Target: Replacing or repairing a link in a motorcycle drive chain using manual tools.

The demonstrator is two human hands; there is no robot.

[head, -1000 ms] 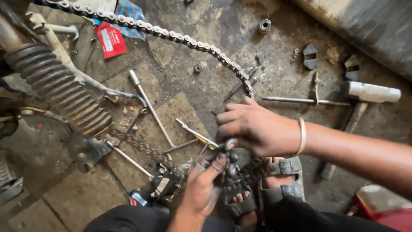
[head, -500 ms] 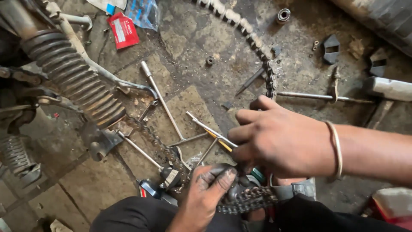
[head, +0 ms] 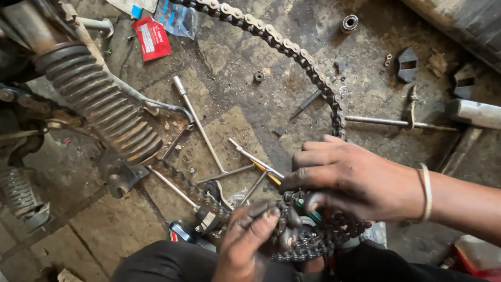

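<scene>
Both hands work low in the frame, at its centre and right. The right hand (head: 355, 180) comes in from the right edge with a pale bangle (head: 427, 192) on its wrist; its fingers are curled down and closed over a bunched length of greasy roller chain (head: 313, 237), pinning the pile in place. The left hand (head: 248, 237) rises from the bottom edge with fingers bent and pinched around the same bundle from the near side, so the links sit clamped between the two hands, seemingly to keep the slack from spilling. I cannot tell what small part the fingertips are pressing on; a bit of green shows under the right hand's fingers.

From under the right hand the chain runs up the frame and arcs away to the top centre, lying loose on the cracked, oily concrete floor (head: 235, 130). Just left of the hands lies a long T-handle wrench (head: 201, 128), with thinner rods and a yellow-handled tool beside it, all within easy reach. A ribbed rubber fork boot (head: 99, 104) on a motorcycle part slants across the upper left. A red packet (head: 151, 37) lies at the top left. A small bearing (head: 349, 22) sits at the top right of centre, a nut (head: 258, 77) nearer the middle, and a long steel rod (head: 396, 122) lies at the right, well apart from the hands.
</scene>
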